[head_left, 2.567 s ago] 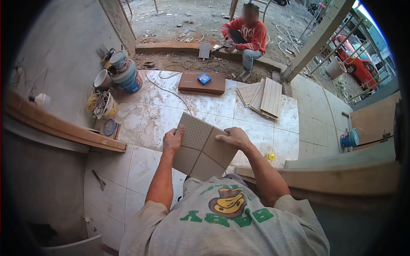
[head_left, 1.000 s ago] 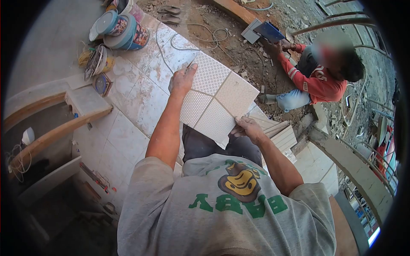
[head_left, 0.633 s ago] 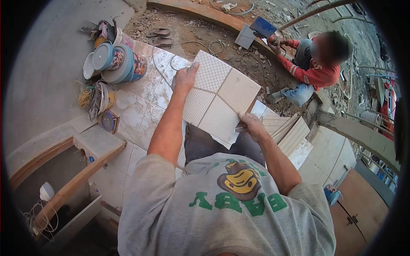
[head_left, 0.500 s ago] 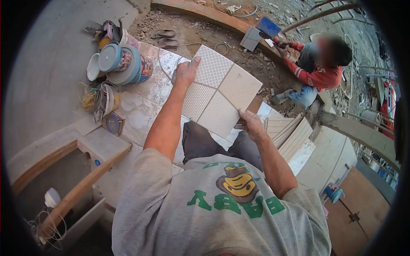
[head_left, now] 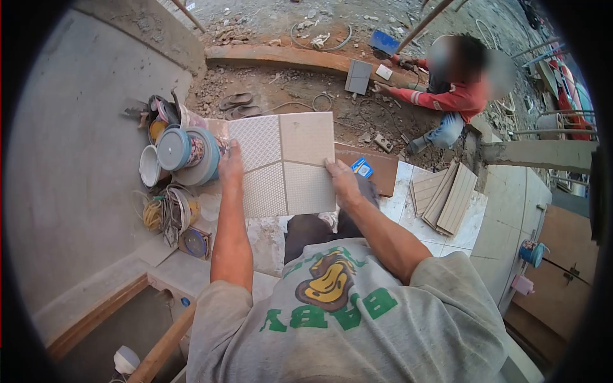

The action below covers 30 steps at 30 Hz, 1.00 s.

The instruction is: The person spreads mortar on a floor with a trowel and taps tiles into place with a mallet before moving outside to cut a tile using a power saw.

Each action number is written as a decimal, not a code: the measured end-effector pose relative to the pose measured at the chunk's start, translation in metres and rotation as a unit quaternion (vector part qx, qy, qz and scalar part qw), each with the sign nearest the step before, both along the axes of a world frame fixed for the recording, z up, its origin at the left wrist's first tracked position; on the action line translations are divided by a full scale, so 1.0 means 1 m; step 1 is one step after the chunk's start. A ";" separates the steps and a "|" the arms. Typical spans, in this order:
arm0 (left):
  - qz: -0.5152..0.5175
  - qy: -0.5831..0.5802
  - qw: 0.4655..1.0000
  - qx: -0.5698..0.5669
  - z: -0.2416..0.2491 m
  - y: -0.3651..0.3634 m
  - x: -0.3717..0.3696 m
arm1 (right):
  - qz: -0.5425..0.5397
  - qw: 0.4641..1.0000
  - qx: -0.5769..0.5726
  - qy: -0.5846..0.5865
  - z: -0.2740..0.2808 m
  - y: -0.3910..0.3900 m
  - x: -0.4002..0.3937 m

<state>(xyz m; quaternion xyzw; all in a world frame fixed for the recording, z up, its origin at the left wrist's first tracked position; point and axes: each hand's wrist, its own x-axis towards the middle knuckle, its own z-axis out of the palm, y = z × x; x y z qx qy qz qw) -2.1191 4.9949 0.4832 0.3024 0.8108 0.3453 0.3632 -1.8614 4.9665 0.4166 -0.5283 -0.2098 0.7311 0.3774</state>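
A square cream tile (head_left: 308, 137) with four differently patterned sections is held out in front of my body. My left hand (head_left: 231, 165) grips its left edge, thumb on the patterned face. On the opposite edge my right hand (head_left: 343, 183) is closed, its thumb over the front and the other fingers partly hidden behind. Below the tile my dark trousers and part of the whitish tiled floor (head_left: 266, 242) show.
Paint buckets (head_left: 203, 153) and a coiled cord (head_left: 153, 214) stand at left. A brown board (head_left: 383, 173) carries a small blue box (head_left: 362, 167). Narrow tiles (head_left: 454, 198) are stacked at right. A co-worker (head_left: 453, 96) in red crouches beyond, near a grey tile (head_left: 357, 76). An opening with wooden edging (head_left: 102, 316) lies lower left.
The tile has turned from a slanted position to nearly upright and moved left in view. The view has swung right. The co-worker's one hand has come off the tool toward the grey tile.
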 end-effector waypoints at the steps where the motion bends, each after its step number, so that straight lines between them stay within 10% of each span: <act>1: 0.025 -0.007 1.000 -0.005 0.010 0.002 -0.001 | 0.009 0.996 0.009 -0.088 -0.003 0.008 -0.007; 6: 0.001 0.029 1.000 -0.008 -0.010 0.018 -0.045 | 0.097 0.912 0.114 -0.382 0.027 0.061 -0.032; 12: -0.062 0.196 0.975 0.089 -0.008 0.084 -0.104 | 0.189 0.892 0.150 -0.383 0.046 0.141 -0.057; 18: -0.324 0.221 0.908 -0.147 0.010 0.233 -0.103 | 0.261 0.877 0.183 -0.358 0.032 0.282 -0.071; 24: -0.387 0.064 0.911 -0.130 0.020 0.369 -0.075 | 0.340 0.795 0.250 -0.437 0.074 0.416 -0.070; 30: -0.385 0.096 0.918 -0.007 -0.015 0.493 -0.070 | 0.177 0.826 0.269 -0.462 0.044 0.504 -0.068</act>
